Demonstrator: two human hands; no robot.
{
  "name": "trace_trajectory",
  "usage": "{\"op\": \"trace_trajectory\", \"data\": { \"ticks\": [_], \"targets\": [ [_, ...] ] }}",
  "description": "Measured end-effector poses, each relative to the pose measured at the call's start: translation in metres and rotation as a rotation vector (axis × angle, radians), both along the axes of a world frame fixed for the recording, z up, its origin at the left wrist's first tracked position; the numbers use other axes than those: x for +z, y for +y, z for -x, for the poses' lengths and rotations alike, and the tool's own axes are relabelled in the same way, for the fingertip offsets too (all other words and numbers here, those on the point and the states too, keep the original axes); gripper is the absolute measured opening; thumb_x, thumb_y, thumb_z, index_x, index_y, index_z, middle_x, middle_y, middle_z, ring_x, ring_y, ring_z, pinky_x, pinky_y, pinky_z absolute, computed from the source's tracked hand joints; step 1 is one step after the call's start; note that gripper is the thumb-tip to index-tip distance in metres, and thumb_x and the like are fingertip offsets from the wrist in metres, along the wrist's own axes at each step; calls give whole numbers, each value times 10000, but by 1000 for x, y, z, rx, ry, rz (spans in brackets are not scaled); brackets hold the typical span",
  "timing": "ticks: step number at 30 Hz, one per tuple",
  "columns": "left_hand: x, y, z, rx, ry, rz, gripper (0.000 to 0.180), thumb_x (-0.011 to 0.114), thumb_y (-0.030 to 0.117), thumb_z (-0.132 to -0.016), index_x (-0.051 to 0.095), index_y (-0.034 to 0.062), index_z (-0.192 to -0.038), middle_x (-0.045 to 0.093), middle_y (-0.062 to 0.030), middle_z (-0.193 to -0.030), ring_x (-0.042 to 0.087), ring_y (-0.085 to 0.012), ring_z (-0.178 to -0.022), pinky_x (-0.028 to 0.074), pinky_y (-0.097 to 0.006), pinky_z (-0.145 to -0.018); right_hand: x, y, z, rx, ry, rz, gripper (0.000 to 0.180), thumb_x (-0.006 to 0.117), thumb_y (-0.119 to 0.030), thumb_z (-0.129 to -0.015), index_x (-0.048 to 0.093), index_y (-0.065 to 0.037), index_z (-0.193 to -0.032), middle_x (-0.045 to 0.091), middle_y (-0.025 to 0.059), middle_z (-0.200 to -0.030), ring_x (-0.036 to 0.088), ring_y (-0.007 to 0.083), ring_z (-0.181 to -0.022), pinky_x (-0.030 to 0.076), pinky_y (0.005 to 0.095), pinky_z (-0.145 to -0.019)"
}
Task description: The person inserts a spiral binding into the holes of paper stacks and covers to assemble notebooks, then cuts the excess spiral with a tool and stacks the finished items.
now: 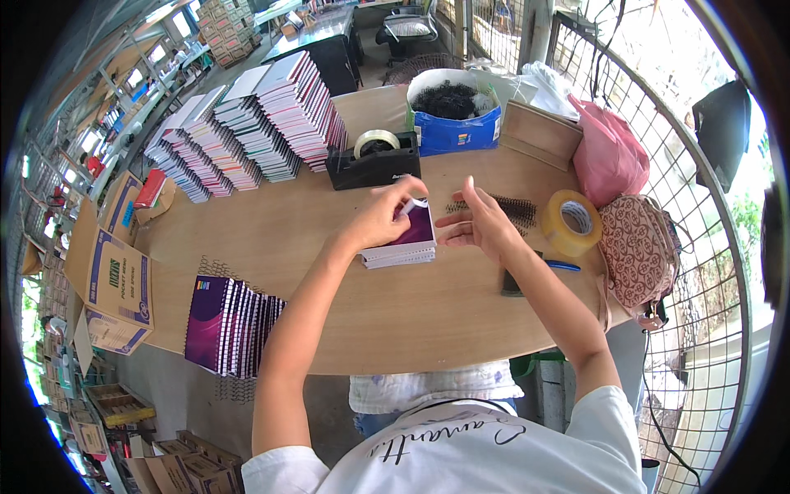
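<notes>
A short stack of small purple-covered notepads (421, 230) with white page edges lies at the middle of the table. Over its left side bends my left hand (380, 216), with thumb and fingers curled together. A small white strip shows at its fingertips above the top cover; I cannot make out whether it is tape or paper. My right hand (481, 224) hovers just right of the stack, fingers apart and nothing in them. Behind that hand lie several black wire coils (517, 212), partly hidden by it.
Tall notebook stacks (288, 107) stand at the back left, beside a black tape dispenser (354, 174). A blue box (461, 137) holds black coils. Spiral notebooks (206, 325) lie front left near a cardboard box (119, 276). At right are a tape roll (553, 229), blue pen (563, 265) and patterned bag (638, 247).
</notes>
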State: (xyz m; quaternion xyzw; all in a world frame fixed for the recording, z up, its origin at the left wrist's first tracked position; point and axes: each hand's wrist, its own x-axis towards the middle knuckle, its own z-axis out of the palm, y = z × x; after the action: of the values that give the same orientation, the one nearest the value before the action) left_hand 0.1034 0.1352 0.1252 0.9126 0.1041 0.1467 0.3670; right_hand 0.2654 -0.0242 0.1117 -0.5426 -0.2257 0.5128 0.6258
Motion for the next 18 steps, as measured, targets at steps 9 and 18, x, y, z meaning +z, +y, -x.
{"op": "trace_trajectory", "data": {
  "ticks": [9,18],
  "targets": [
    [-23,-29,44,423,-672,-243,773,730,44,-858,276,43,-1483,557,-134,-1194,585,-198,-1000,487,-347,-893,-41,39,17,-45,-493,-361,420,647,46,-863,370,-25,-1170,572,85,-954,656,178,-908,589,315,-742],
    [-99,-108,118,543,-522,87,393,688,8,-865,639,95,-1245,557,-96,-967,586,-215,-899,494,-311,-810,-86,-3,-45,-198,-1653,74,216,689,-36,-770,623,-62,-974,603,115,-959,574,350,-975,465,429,-837]
  ]
}}
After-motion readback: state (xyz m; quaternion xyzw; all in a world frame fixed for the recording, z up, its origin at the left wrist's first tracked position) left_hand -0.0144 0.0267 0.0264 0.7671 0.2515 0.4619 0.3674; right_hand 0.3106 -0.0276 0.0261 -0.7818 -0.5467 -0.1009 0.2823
